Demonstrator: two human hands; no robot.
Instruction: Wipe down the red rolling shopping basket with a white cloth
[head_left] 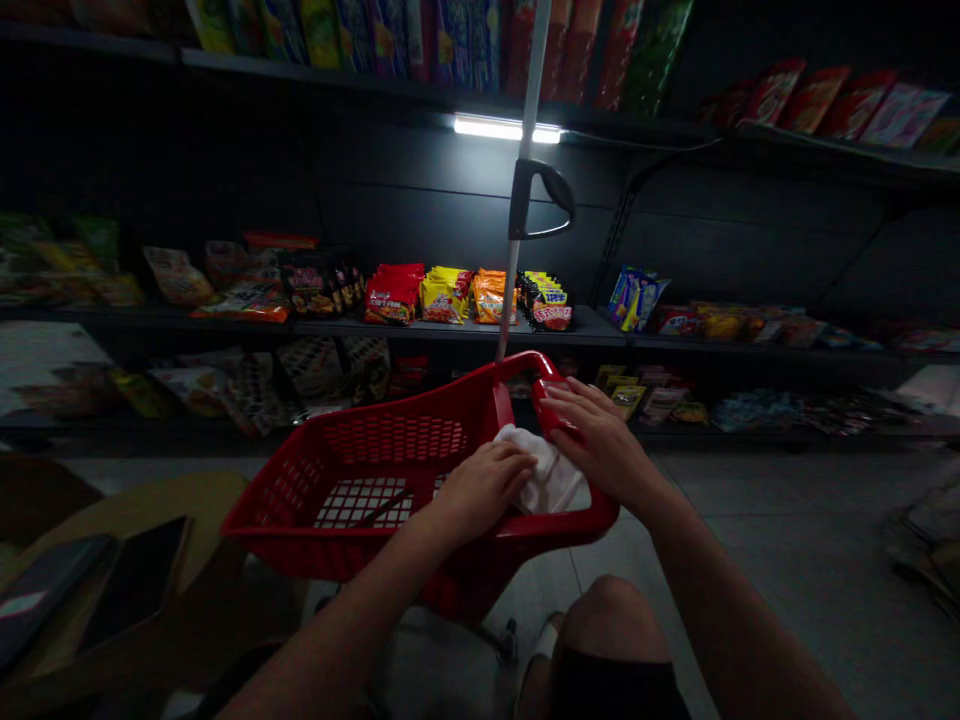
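A red plastic shopping cart (390, 425) stands before me, its basket to the left and its looped handle to the right. My left hand (487, 480) has its fingers curled on a white cloth (551, 475) at the cart's inner rim by the handle. Part of the cloth is hidden under that hand. Across the red handle (551, 400) lies my right hand (596, 430), fingers stretched out and touching its top. Its thumb is out of sight. A thin dark stick-like object (384, 508) shows at the basket's bottom.
Shelves of bagged snacks (394, 295) run behind the cart, lit by a tube lamp (506, 128). A pole with a black grip (520, 200) rises behind the handle. Dark flat devices (135, 580) lie on a round stool-like surface (202, 510) at left. My knee (619, 620) is below.
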